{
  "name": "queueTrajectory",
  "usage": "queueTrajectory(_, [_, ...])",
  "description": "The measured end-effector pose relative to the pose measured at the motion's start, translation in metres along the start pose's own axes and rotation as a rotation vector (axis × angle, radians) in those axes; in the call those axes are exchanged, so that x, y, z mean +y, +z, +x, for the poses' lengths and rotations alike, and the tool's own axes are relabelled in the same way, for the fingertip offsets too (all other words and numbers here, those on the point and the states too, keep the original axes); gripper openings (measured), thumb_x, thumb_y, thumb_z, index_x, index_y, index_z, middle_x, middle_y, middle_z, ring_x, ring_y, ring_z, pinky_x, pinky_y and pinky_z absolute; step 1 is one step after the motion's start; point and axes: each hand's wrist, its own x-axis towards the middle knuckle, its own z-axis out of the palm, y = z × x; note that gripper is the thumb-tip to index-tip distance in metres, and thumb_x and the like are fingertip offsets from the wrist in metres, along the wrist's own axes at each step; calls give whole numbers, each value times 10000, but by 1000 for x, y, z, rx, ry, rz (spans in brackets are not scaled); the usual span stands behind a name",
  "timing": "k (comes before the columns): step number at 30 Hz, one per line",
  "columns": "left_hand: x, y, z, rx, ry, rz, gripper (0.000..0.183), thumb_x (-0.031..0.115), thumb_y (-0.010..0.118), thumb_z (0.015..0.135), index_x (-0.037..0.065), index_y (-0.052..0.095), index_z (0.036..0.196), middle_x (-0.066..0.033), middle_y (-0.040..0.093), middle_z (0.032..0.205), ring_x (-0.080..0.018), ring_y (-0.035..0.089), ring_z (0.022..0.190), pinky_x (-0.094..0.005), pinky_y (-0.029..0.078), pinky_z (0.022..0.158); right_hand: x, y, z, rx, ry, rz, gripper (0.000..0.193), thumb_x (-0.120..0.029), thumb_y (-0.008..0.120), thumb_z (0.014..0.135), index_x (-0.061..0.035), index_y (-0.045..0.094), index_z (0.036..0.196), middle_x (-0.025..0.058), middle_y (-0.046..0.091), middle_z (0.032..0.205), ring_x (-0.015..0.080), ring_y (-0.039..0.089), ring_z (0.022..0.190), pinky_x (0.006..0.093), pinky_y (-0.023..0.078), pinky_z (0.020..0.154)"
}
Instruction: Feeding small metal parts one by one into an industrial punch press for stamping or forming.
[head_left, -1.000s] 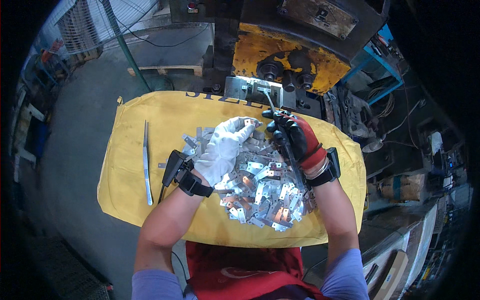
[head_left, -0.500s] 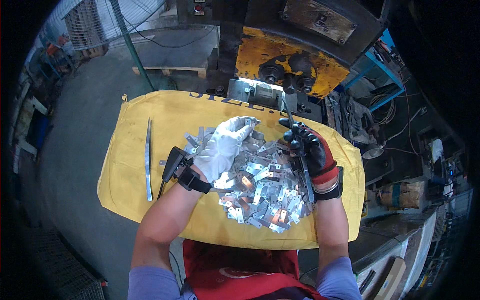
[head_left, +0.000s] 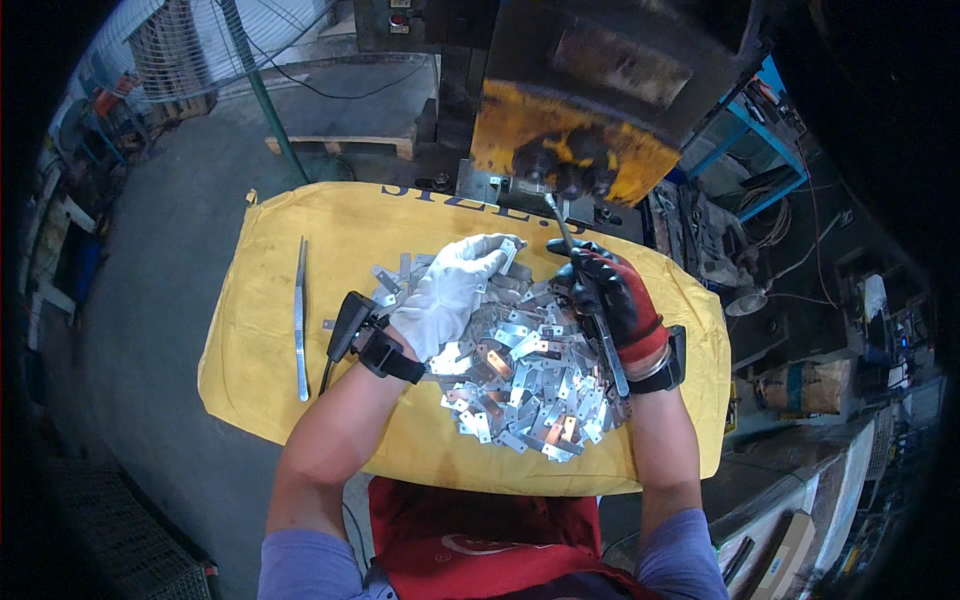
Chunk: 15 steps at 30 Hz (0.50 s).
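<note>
My left hand [head_left: 450, 295], in a white glove, pinches a small metal strip [head_left: 508, 256] with holes between thumb and fingers, above the far side of a heap of similar strips [head_left: 525, 385]. A black and red glove covers my right hand [head_left: 610, 295], closed around long metal tweezers [head_left: 611, 360]. Their tips point away from me toward the press die [head_left: 525, 190]; whether they grip anything is too small to tell. A second pair of tweezers [head_left: 300, 320] lies at the left on the yellow sheet [head_left: 250, 380].
Beyond the yellow sheet stands a dark press with a worn yellow ram [head_left: 560, 135] over its die. A green post [head_left: 262, 95] and a wooden pallet [head_left: 345, 143] are at the far left. A blue rack [head_left: 765, 165] stands at the right.
The press ram has come lower and looks blurred, covering more of the die. My right hand and the tweezers' tips have shifted slightly left. The strip in my left hand has tilted.
</note>
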Motion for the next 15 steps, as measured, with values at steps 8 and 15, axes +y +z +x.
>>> queueTrajectory(8, [3, 7, 1, 60, -19, 75, 277, 88, 549, 880, -13, 544, 1138, -52, 587, 1038, -123, 587, 875, -223, 487, 742, 3, -7, 32, -80, -14, 10, 340, -262, 483, 910, 1, 555, 1113, 78, 628, 808, 98, 563, 580, 209, 454, 494])
queueTrajectory(15, [-3, -6, 3, 62, 50, 102, 205, 77, 540, 880, -14, 571, 1061, -59, 629, 935, -123, 608, 816, -217, 496, 730, -14, 3, 25, -63, 103, 70, 308, -231, 521, 892, -18, 554, 1114, 68, 625, 788, 56, 537, 556, 187, 434, 474])
